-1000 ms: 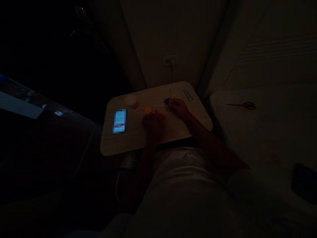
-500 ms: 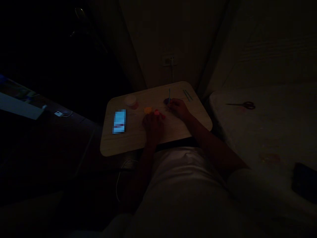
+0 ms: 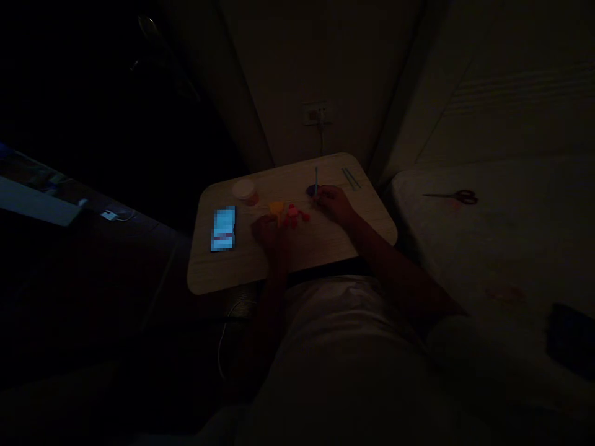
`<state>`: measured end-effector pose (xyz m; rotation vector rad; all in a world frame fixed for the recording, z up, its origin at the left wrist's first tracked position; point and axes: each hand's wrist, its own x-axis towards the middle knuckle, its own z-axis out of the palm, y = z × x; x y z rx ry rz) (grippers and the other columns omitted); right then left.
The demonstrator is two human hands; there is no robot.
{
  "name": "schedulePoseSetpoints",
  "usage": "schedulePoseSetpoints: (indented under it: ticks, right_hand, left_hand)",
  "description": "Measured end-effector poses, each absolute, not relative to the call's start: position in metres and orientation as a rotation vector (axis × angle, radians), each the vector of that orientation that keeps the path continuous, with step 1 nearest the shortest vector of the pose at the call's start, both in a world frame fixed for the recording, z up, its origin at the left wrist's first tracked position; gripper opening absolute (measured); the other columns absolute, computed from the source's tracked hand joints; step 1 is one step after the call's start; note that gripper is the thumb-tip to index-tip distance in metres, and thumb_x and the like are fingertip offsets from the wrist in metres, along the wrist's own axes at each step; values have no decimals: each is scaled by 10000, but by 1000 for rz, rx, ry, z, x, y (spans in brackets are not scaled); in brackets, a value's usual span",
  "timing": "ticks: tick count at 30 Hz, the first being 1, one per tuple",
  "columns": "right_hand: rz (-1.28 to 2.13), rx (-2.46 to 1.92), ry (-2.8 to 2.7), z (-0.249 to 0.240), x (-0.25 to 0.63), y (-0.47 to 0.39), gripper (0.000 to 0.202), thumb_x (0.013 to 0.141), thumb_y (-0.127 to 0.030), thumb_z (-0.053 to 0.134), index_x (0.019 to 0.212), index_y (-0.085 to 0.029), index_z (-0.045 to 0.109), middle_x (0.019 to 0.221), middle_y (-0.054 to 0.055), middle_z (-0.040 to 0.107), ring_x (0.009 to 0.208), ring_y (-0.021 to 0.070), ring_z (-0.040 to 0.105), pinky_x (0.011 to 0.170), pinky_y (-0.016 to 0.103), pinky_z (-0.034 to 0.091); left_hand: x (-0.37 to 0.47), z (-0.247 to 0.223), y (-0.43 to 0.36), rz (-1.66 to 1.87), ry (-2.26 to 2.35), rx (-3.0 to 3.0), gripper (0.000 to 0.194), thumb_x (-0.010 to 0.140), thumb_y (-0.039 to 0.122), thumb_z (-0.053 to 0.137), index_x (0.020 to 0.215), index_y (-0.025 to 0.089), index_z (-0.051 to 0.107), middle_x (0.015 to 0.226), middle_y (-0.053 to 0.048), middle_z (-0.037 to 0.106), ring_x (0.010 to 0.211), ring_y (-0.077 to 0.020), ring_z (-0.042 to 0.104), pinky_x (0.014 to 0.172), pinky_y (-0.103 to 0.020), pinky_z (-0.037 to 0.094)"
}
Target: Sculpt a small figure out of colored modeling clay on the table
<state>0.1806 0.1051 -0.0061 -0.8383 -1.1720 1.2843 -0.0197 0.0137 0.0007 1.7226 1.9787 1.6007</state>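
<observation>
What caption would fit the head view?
In dim light, right hand holding a thin stick, left hand by an orange piece.

left hand (image 3: pixel 266 230): fingertips sunk in shadow here, no telling whether they grip anything
right hand (image 3: pixel 333 201): closed round the thin stick (image 3: pixel 317 176), covering its lower end
dark lump (image 3: pixel 311 191): partly behind those fingers, outline murky
red pieces (image 3: pixel 292 214): too small and smeared to count
orange piece (image 3: pixel 276 207): edges blurred, lower tip unclear
phone (image 3: pixel 223 229): screen all coarse blocks, unreadable
tub (image 3: pixel 244 189): too dim to make out what's inside
bench (image 3: pixel 209 266): near edge partly hidden by the forearms
dark blue thing (image 3: pixel 571 337): cut off by the right edge
</observation>
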Motion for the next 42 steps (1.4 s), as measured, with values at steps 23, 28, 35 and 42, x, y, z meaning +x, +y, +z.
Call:
schedulePoseSetpoints:
  ticks: [23,28,35,42]
  right_hand:
    - [96,-1704,-1280,20,214,66,236,944,-324,502,936,-179,687,958,120,718,929,264,614,873,397,460]
    - [74,-1961,-1313,27,213,67,302,960,-304,470,995,-158,732,1046,173,739,1011,311,617,910,444,429]
    - [91,-2127,-1337,28,215,65,345,961,-249,483,1172,-203,752,1189,164,729,1127,338,596,954,476,383]
    - [89,-2050,-1369,25,212,67,342,951,-215,469,1168,-176,731,1181,183,708,1131,334,572,984,493,365]
  left_hand:
    - [5,17,-6,898,1209,2632,405,906,171,583,1310,161,606,1471,-140,602,1453,-321,469,1262,-565,335]
    - [3,16,-6,859,1125,2587,343,930,158,554,1260,176,644,1386,-128,666,1392,-284,548,1216,-544,426]
    - [3,16,-7,795,978,2605,256,922,150,585,1152,175,695,1351,-116,686,1328,-264,597,1178,-499,477]
    - [4,19,-8,763,984,2565,278,900,137,589,1154,184,690,1360,-114,668,1297,-257,605,1151,-473,494]
